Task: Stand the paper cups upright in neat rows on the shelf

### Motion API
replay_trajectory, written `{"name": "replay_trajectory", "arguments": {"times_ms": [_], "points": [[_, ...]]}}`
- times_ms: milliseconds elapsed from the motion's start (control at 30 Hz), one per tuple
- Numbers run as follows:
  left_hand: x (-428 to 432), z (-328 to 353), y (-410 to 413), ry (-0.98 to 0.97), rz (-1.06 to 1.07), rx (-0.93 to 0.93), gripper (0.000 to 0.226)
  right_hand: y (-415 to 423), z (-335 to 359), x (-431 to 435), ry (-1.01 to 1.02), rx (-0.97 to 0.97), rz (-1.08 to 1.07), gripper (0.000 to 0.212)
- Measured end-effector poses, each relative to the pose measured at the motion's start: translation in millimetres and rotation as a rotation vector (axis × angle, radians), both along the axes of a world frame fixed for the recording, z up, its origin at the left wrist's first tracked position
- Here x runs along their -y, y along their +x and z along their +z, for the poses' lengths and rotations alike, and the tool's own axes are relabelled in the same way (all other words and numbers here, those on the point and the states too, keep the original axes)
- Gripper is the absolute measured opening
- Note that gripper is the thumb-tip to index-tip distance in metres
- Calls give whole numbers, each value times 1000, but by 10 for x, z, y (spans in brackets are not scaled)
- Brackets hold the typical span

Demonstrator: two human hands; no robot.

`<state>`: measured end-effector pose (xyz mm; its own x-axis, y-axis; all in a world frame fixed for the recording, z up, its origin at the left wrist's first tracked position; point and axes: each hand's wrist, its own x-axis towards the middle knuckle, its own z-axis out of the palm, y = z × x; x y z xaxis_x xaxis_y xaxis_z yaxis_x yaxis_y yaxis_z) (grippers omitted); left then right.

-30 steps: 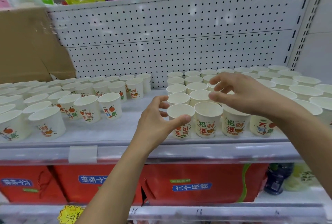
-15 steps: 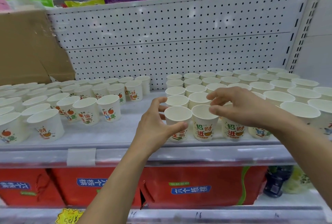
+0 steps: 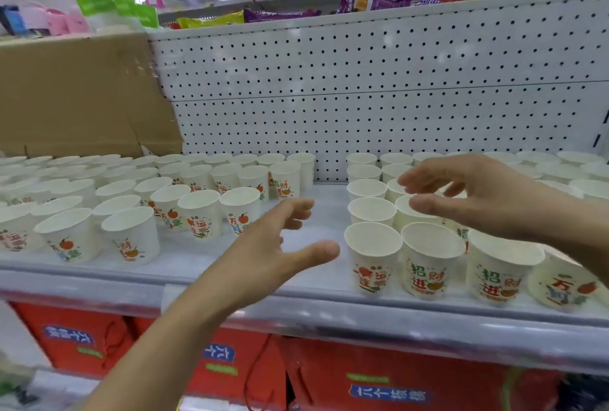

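Both hands are off the cups. The left hand [image 3: 273,252] hangs spread, thumb and fingers wide apart and gripping nothing, over the bare strip of shelf [image 3: 321,212] just left of the corner cup [image 3: 374,257]. The right hand [image 3: 471,193] hovers open too, fingers loosely extended, above the paper cups [image 3: 431,259] behind and right of that corner cup, which stand upright in tight, straight rows. The left group [image 3: 199,212], across the gap from the corner cup, is upright as well, but its rows run slanted and looser. It reads as a pause between placements. The next move probably calls for reaching left, taking a cup gently by its wall and closing that gap.
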<state>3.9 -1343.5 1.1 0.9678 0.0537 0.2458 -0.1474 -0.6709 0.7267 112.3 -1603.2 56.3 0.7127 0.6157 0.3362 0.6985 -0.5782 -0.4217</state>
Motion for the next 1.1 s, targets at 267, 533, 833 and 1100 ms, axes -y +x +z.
{"name": "replay_trajectory", "arguments": {"times_ms": [267, 533, 833, 1100], "points": [[-1369, 603, 590, 387, 40, -32, 39, 646, 263, -1283, -198, 108, 74, 19], [-1854, 617, 1695, 676, -93, -112, 30, 1375, -90, -2436, -507, 160, -60, 35], [-1952, 492, 1924, 775, -284, -113, 13, 1261, -80, -2496, -690, 195, -27, 11], [-1921, 546, 1675, 710, -540, -181, 14, 647, 186, -2264, -810, 100, 142, 21]]}}
